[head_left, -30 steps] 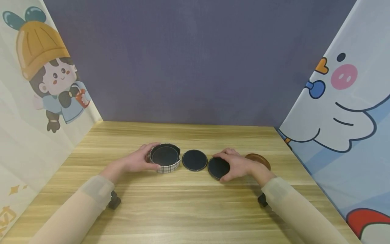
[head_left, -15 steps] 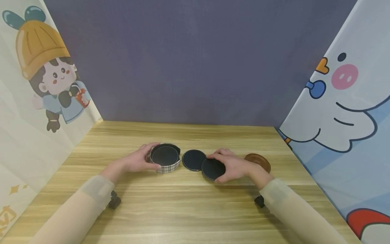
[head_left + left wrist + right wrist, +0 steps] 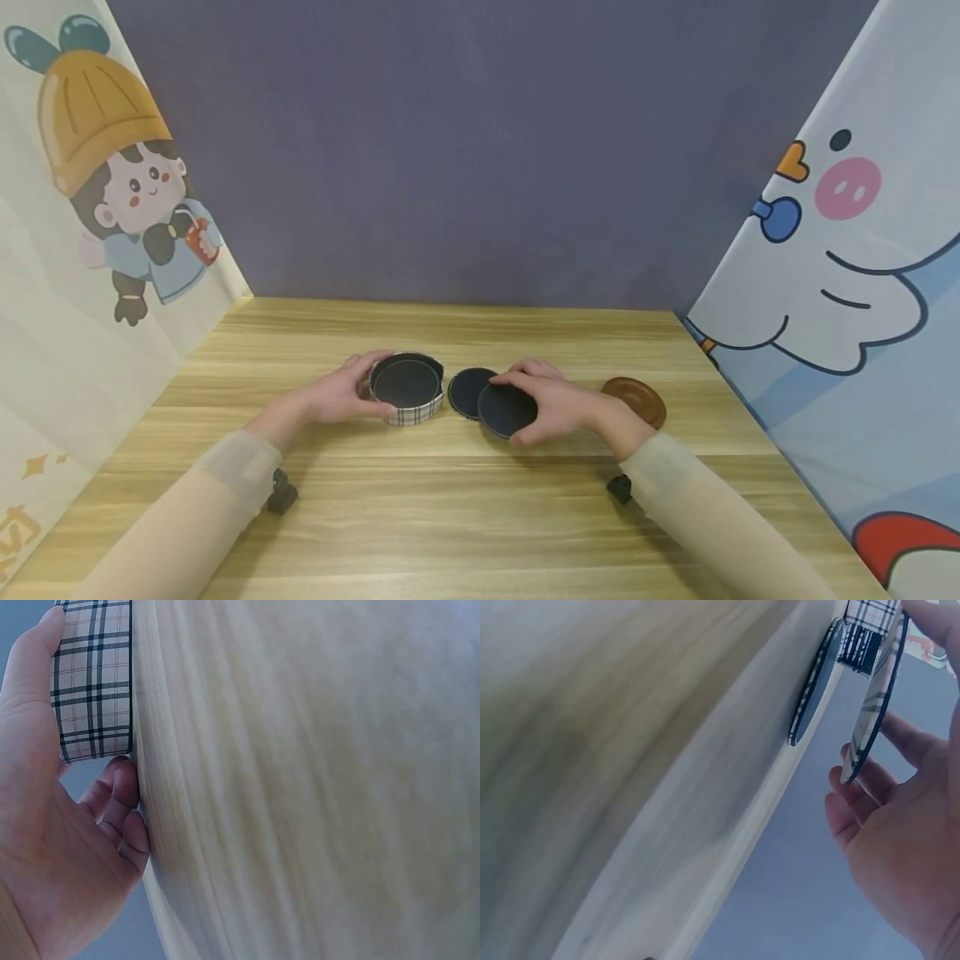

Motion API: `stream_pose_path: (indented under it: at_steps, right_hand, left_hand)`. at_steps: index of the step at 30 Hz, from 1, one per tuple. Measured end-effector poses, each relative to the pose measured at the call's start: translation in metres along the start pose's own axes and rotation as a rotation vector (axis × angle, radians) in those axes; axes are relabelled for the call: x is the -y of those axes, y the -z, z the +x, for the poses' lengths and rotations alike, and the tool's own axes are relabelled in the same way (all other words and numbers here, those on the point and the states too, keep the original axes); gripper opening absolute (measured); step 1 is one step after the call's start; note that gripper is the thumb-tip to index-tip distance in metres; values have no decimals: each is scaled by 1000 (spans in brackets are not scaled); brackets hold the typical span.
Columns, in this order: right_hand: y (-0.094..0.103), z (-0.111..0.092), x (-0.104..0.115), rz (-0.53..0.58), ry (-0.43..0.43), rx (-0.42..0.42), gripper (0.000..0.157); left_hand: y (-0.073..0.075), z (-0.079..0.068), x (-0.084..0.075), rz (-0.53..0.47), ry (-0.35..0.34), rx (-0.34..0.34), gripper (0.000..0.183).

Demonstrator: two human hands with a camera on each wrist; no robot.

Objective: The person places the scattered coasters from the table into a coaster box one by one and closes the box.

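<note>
My left hand [image 3: 341, 396] grips the left side of a round plaid coaster holder [image 3: 414, 416], thumb in front and fingers behind. A black-topped round coaster lies inside the holder [image 3: 94, 682]. Between thumb and fingers, my right hand [image 3: 562, 408] holds a black round coaster [image 3: 507, 410] by its edge. In the right wrist view this held coaster [image 3: 871, 705] is off the table and tilted, its plaid underside showing. Another round coaster [image 3: 465, 392] lies flat on the table just right of the holder; the held one partly covers it in the head view.
A brown round dish-like piece [image 3: 637, 398] lies on the wooden table [image 3: 450, 517], behind the right wrist. A dark grey panel [image 3: 465, 150] stands at the back. Cartoon-printed panels flank the table left and right.
My right hand has lifted its coaster off the table and carried it left, over part of the flat coaster. My left hand and the holder stay put.
</note>
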State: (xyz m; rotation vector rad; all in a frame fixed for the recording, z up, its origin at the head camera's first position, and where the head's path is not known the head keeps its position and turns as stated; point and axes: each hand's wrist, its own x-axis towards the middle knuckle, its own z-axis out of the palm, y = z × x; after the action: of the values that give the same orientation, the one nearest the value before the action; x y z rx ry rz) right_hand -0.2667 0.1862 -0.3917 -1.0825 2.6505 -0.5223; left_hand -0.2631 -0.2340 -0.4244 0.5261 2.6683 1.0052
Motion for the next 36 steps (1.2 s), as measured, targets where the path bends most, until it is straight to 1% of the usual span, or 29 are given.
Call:
stream_pose_path:
  at_steps: [8,15,19,27,36]
  right_hand:
    - [1,15,5,19,-2,-30,96]
    - [5,31,9,-13,7,-51,96]
    - [9,40,12,-12,5,-56,97]
    - [14,59,28,-42,-8,-65,94]
    - [9,82,46,-36,44,-70,92]
  left_hand:
    - [0,0,0,0,-3,-5,113]
    - [0,1,1,-8,-3,-3,113]
    - [0,0,0,-17,0,-1,113]
    - [0,0,0,-22,4,-3,115]
    - [-1,0,-2,-24,3,1,115]
